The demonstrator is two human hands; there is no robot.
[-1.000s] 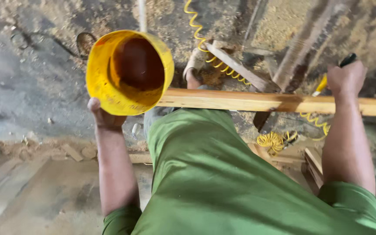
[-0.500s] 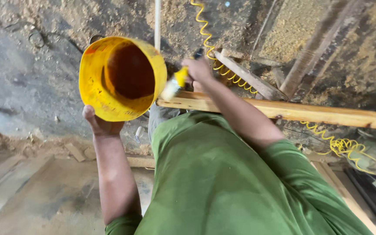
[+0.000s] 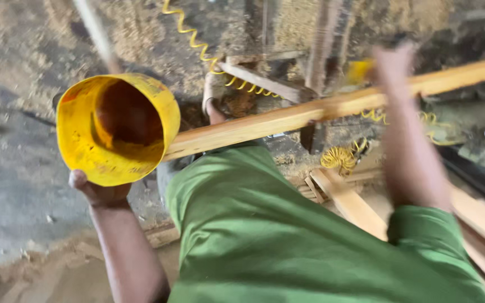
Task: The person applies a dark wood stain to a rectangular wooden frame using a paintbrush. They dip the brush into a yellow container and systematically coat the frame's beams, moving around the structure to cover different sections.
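Observation:
My left hand [image 3: 97, 192] holds a yellow plastic tub [image 3: 117, 127] from underneath, its mouth tilted toward me with dark brown liquid inside. A long pale wooden strip [image 3: 287, 119] runs from the tub's right side up toward the right edge. Over that strip, at the upper right, my right hand [image 3: 393, 63] is blurred and grips a brush with a yellow handle [image 3: 359, 70]. My green shirt fills the lower middle.
A yellow coiled air hose [image 3: 197, 42] lies on the sawdust-covered floor, with a bundle of the coiled hose [image 3: 339, 158] lower right. Wood offcuts [image 3: 348, 203] and planks lie at right. A thin pole [image 3: 95, 35] stands at upper left. A foot [image 3: 213, 104] shows near the centre.
My right hand moved from beside the tub's rim out to the right along the wooden strip. The view swung, so the tub shifted left and the strip now slants upward.

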